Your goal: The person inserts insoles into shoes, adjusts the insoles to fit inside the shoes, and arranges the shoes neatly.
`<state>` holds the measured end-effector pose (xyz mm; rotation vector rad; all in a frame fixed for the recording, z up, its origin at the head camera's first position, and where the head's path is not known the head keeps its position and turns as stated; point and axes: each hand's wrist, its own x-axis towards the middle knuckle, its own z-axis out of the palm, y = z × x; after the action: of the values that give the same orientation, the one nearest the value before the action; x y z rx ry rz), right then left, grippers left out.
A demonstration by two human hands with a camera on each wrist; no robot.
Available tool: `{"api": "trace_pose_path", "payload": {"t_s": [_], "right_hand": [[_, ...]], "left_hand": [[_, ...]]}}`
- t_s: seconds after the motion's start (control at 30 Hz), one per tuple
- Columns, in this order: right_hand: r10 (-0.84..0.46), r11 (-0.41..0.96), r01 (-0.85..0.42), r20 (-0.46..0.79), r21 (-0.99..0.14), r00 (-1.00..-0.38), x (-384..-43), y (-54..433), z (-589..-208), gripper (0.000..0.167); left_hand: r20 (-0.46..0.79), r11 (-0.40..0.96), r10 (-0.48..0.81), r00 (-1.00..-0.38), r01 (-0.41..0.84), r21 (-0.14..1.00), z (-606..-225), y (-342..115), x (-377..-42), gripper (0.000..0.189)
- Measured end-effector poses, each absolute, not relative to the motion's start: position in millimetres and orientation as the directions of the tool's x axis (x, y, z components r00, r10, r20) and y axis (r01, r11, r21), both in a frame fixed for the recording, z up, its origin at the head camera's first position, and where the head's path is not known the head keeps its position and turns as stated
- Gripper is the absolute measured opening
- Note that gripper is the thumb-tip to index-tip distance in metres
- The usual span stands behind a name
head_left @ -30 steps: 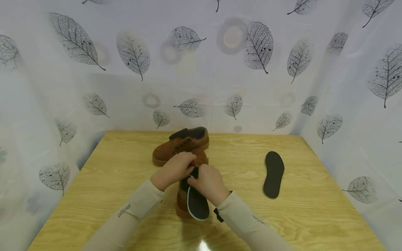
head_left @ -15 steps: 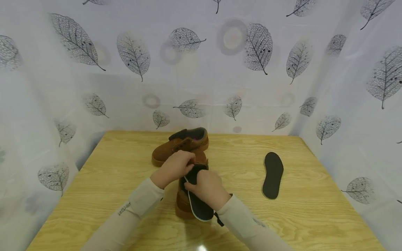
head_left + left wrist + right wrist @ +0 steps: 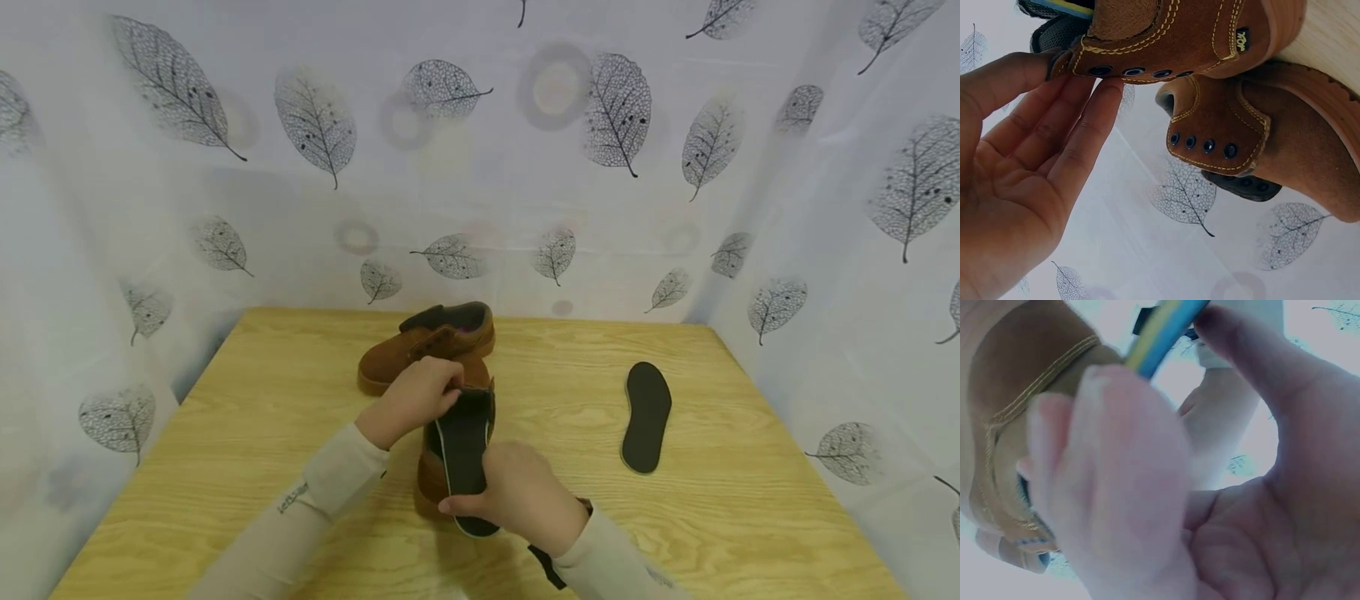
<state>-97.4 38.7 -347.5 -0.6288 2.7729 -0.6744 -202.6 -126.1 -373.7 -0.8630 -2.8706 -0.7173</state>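
A brown suede shoe (image 3: 431, 492) with yellow stitching stands in the middle of the table, its heel towards me. My left hand (image 3: 411, 404) pinches the shoe's eyelet flap (image 3: 1132, 70) between thumb and fingers, seen in the left wrist view. A black insole (image 3: 465, 454) slants into the shoe opening, its far end inside and its near end above the heel. My right hand (image 3: 525, 496) grips that near end, thumb on one edge and fingers on the other. In the right wrist view the insole's yellow and blue edge (image 3: 1163, 337) shows by the thumb.
A second brown shoe (image 3: 390, 360) lies just behind the first, close to it. Another black insole (image 3: 647, 417) lies flat on the wooden table (image 3: 735, 500) at the right. A white leaf-print curtain (image 3: 495, 192) surrounds the table's back and sides.
My right hand has slid back along the insole towards its near end. The insole has turned more in line with the shoe. My left hand stays at the flap.
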Motion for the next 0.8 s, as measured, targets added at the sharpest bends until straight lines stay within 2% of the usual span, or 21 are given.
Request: {"api": "trace_pose_path", "payload": {"t_s": [0.2,0.53,0.67,0.8], "right_hand": [[-0.445,0.824,-0.348,-0.13,-0.447,-0.886,-90.5,35.8,-347.0,0.05],[-0.383,0.77,-0.248,-0.116,-0.587,-0.916,-96.8,33.0,-346.2,0.04],[-0.39,0.74,-0.26,-0.081,-0.62,-0.917,-97.9,32.5,-347.3,0.035],[-0.406,0.726,-0.304,-0.028,-0.616,-0.913,-100.2,30.8,-349.0,0.042]], "left_hand": [[0.176,0.738,0.504,-0.846,0.527,0.421,-374.3,-125.9,-203.3,0.012],[0.173,0.741,0.493,-0.853,0.516,0.429,-372.4,-126.4,-201.1,0.013],[0.18,0.739,0.487,-0.855,0.513,0.436,-372.2,-125.3,-201.3,0.013],[0.185,0.744,0.476,-0.86,0.506,0.436,-371.0,-124.1,-201.9,0.014]]}}
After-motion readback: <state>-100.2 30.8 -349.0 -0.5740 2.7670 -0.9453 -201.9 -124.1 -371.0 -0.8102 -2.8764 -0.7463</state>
